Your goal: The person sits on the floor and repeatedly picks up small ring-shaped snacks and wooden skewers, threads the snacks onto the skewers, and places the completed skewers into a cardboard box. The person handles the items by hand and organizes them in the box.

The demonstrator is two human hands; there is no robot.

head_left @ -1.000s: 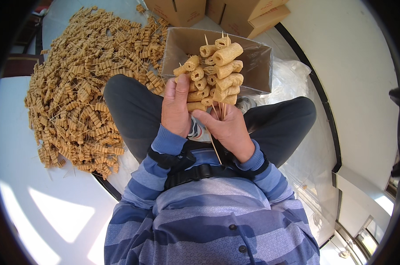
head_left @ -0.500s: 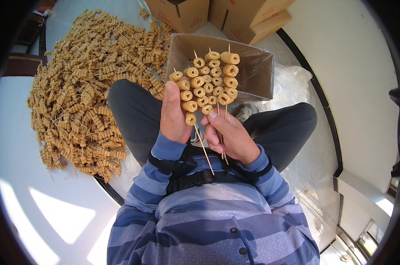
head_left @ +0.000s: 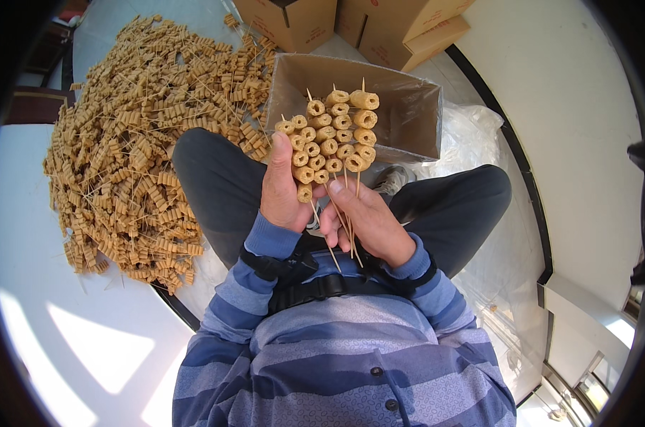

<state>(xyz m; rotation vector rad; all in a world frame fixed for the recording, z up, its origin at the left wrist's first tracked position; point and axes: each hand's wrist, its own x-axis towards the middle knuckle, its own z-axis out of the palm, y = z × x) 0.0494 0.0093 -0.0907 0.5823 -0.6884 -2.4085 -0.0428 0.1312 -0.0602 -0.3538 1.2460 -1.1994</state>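
I'm holding a fan of skewers (head_left: 333, 135) above my lap, left hand (head_left: 283, 188) and right hand (head_left: 368, 220) both closed on the thin sticks. They're looking light, brittle; gripping low on the sticks seems safest.

Fanned bunch of tan, ring-stacked skewers (head_left: 333, 139), upright, sticks pinched low between hands.

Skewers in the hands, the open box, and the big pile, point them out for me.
skewers (head_left: 334, 135): head view, on the tan rolls
box (head_left: 408, 114): head view, inner wall
pile (head_left: 144, 135): head view, middle of heap
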